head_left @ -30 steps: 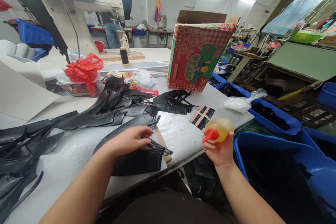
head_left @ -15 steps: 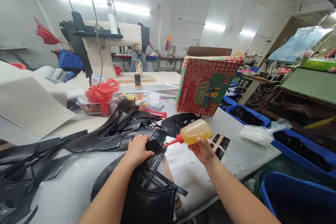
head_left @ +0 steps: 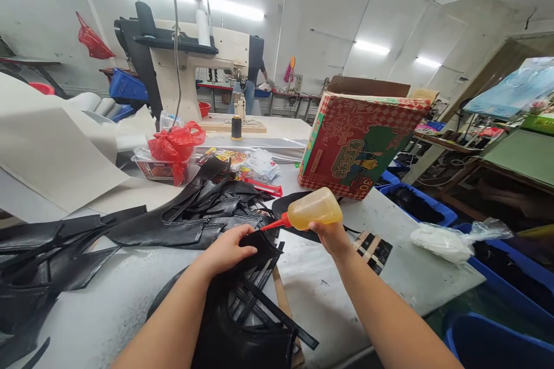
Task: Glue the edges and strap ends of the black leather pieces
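One bottle (head_left: 315,209), yellow, red nozzle, gripped in your curled right hand (head_left: 326,233), tip at one black leather piece (head_left: 259,245) pinched in your left hand (head_left: 234,249), over the counter (head_left: 322,294). One carton (head_left: 359,147) behind, reads "30".

The table (head_left: 320,305) bears a box (head_left: 359,147); left of the box lie black pieces (head_left: 182,228) and a tub (head_left: 158,170), before it a striped board (head_left: 375,249), right a white bag (head_left: 441,241).

The bottle (head_left: 315,209) hides most of the right fingers (head_left: 318,226).
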